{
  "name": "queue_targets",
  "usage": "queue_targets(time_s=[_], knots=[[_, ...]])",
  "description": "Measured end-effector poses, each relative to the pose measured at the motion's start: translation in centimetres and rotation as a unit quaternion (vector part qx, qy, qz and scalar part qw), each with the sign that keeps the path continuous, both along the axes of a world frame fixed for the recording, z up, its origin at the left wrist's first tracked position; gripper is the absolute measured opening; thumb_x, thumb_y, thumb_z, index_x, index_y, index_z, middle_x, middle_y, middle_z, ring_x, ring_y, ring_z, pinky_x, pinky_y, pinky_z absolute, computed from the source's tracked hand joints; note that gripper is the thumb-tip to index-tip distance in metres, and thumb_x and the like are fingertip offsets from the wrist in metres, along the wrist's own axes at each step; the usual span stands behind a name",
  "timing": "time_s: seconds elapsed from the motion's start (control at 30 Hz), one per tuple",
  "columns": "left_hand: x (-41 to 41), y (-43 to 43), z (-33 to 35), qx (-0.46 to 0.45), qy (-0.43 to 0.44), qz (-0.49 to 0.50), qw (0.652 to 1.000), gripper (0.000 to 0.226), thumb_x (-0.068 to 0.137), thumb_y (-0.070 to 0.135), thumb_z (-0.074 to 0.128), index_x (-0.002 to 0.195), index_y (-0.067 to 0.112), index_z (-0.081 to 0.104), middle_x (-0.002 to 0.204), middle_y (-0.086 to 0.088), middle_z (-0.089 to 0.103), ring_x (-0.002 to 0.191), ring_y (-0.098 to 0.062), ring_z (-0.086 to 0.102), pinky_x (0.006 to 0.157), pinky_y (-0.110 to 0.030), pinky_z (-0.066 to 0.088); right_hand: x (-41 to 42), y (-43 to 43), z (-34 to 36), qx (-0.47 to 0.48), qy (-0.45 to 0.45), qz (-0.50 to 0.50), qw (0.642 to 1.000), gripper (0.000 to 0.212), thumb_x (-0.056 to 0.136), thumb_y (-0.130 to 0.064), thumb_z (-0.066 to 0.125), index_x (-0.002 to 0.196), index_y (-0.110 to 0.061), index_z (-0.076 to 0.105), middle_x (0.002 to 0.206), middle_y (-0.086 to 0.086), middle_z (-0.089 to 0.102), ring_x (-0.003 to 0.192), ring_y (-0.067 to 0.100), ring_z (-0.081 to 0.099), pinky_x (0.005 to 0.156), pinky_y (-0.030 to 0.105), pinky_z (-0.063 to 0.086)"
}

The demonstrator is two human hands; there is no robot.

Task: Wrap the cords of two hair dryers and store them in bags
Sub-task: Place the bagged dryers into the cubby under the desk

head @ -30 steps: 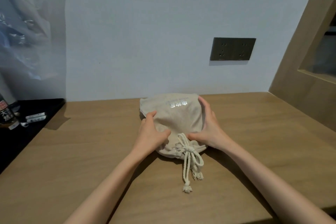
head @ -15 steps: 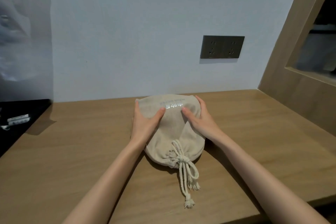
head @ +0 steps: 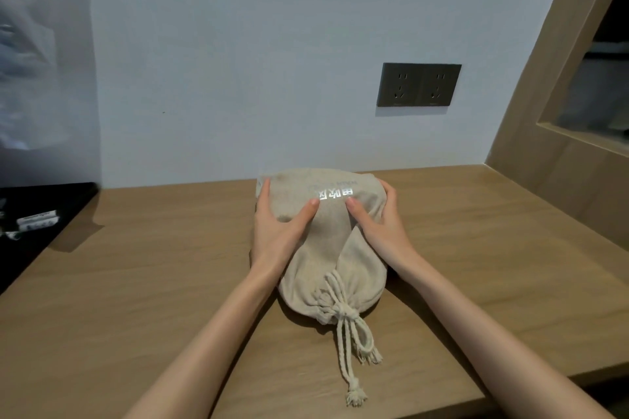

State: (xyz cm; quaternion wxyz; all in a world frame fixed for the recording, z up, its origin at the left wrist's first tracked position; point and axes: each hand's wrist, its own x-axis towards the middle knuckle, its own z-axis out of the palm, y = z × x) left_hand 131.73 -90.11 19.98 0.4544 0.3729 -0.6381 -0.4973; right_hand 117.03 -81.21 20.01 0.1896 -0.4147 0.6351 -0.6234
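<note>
**Both Hands Pressed on a Tied Drawstring Bag**

Where the wooden desk (head: 143,282) meets the pale wall, lies a beige cloth bag (head: 332,258), full and rounded, far end just short of the wall, cinched mouth pointing toward the camera. Printed across its far upper face in pale reflective characters, upside down from this view. Closed at the near end by a cream rope drawstring (head: 347,330), knotted at the gathered neck, with loops and two frayed tails trailing over the desk toward the front edge.

Cupped over the bag's left shoulder: the left hand (head: 277,231), palm flat on the cloth, fingers spread and curling round the far left corner, thumb angled inward toward the print. Mirrored on the other side: the right hand (head: 381,228), palm down, fingers wrapped round the far right edge, thumb tip just beside the lettering. Neither clenched; both laid wide and loose against the fabric, pressing on the bag from either side rather than pinching it. Thumb tips close together, not touching.

No telling what sits inside the bag; only a bulging shape.

Set in the wall to the right: a dark double socket plate (head: 419,84). Far left: a black surface (head: 41,214) carrying small white tubes (head: 36,218), too small to read.
</note>
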Motion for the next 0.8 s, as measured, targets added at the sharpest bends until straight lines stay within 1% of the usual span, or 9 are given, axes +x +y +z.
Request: queue_targets(time_s=[0.13, 0.27, 0.33, 0.43, 0.53, 0.67, 0.73, 0.77, 0.8], knots=[[0.6, 1.6, 1.0, -0.019, 0.025, -0.013, 0.999, 0.098, 0.070, 0.050, 0.079, 0.148, 0.035, 0.023, 0.154, 0.010, 0.029, 0.139, -0.012, 0.031, 0.111, -0.042, 0.035, 0.6, 2.0, 1.0, -0.029, 0.016, -0.010, 0.999, 0.075, 0.082, -0.040, 0.068, 0.141, -0.024, 0.025, 0.125, -0.014, 0.051, 0.113, 0.000, 0.056, 0.097, 0.030, 0.050], [1.1, 4.2, 1.7, -0.044, 0.038, -0.024, 0.998, 0.096, 0.070, 0.051, 0.078, 0.148, 0.036, 0.024, 0.153, 0.012, 0.030, 0.138, -0.009, 0.032, 0.111, -0.039, 0.035, 1.2, 5.0, 2.0, -0.056, 0.029, -0.014, 0.998, 0.071, 0.083, -0.037, 0.068, 0.139, -0.026, 0.026, 0.124, -0.016, 0.051, 0.112, -0.003, 0.056, 0.097, 0.027, 0.049], [1.3, 5.9, 1.9, -0.056, 0.039, -0.028, 0.997, 0.095, 0.070, 0.053, 0.077, 0.148, 0.037, 0.025, 0.153, 0.012, 0.029, 0.138, -0.008, 0.031, 0.110, -0.035, 0.034, 1.6, 6.8, 2.5, -0.069, 0.032, -0.013, 0.997, 0.072, 0.081, -0.038, 0.068, 0.138, -0.027, 0.026, 0.122, -0.018, 0.051, 0.109, -0.007, 0.056, 0.095, 0.025, 0.050], [1.5, 8.7, 2.1, -0.074, 0.037, -0.041, 0.996, 0.096, 0.066, 0.062, 0.073, 0.146, 0.040, 0.025, 0.153, 0.011, 0.027, 0.135, -0.007, 0.030, 0.102, -0.031, 0.035, 1.9, 9.6, 2.8, -0.079, 0.033, -0.012, 0.996, 0.072, 0.077, -0.041, 0.067, 0.135, -0.029, 0.026, 0.119, -0.020, 0.050, 0.107, -0.008, 0.057, 0.092, 0.025, 0.052], [1.5, 11.8, 2.0, -0.091, 0.022, -0.047, 0.994, 0.094, 0.064, 0.067, 0.066, 0.145, 0.044, 0.025, 0.148, 0.014, 0.028, 0.122, 0.002, 0.030, 0.095, -0.029, 0.031, 2.2, 12.7, 2.6, -0.095, 0.033, -0.026, 0.995, 0.071, 0.076, -0.040, 0.067, 0.135, -0.028, 0.028, 0.122, -0.015, 0.051, 0.110, -0.002, 0.058, 0.090, 0.027, 0.053], [1.4, 15.9, 1.2, -0.095, 0.026, -0.042, 0.994, 0.086, 0.065, 0.065, 0.067, 0.141, 0.049, 0.029, 0.125, 0.022, 0.031, 0.104, 0.012, 0.033, 0.091, -0.023, 0.031, 2.6, 17.0, 1.7, -0.123, 0.037, -0.054, 0.990, 0.063, 0.084, -0.025, 0.065, 0.135, -0.020, 0.029, 0.122, -0.007, 0.052, 0.105, -0.003, 0.060, 0.080, 0.016, 0.051], [1.4, 17.9, 0.6, -0.102, 0.032, -0.050, 0.993, 0.086, 0.065, 0.064, 0.067, 0.140, 0.050, 0.029, 0.122, 0.023, 0.031, 0.093, 0.024, 0.034, 0.087, -0.018, 0.031, 2.8, 19.3, 1.1, -0.131, 0.039, -0.065, 0.988, 0.061, 0.085, -0.023, 0.064, 0.135, -0.020, 0.029, 0.124, -0.007, 0.051, 0.107, -0.003, 0.059, 0.080, 0.015, 0.050], [1.3, 18.9, 0.2, -0.104, 0.034, -0.056, 0.992, 0.086, 0.065, 0.064, 0.068, 0.140, 0.050, 0.029, 0.121, 0.022, 0.032, 0.093, 0.026, 0.034, 0.088, -0.018, 0.032, 2.9, 20.4, 0.7, -0.132, 0.041, -0.070, 0.988, 0.061, 0.086, -0.022, 0.063, 0.136, -0.020, 0.028, 0.125, -0.007, 0.050, 0.108, -0.004, 0.059, 0.080, 0.016, 0.051], [1.2, 19.8, -0.1, -0.105, 0.034, -0.066, 0.992, 0.086, 0.065, 0.063, 0.068, 0.140, 0.051, 0.029, 0.121, 0.020, 0.033, 0.095, 0.023, 0.036, 0.091, -0.021, 0.035, 3.0, 21.6, 0.2, -0.133, 0.044, -0.075, 0.987, 0.061, 0.087, -0.022, 0.062, 0.136, -0.020, 0.027, 0.125, -0.008, 0.049, 0.109, -0.004, 0.058, 0.080, 0.017, 0.051]])
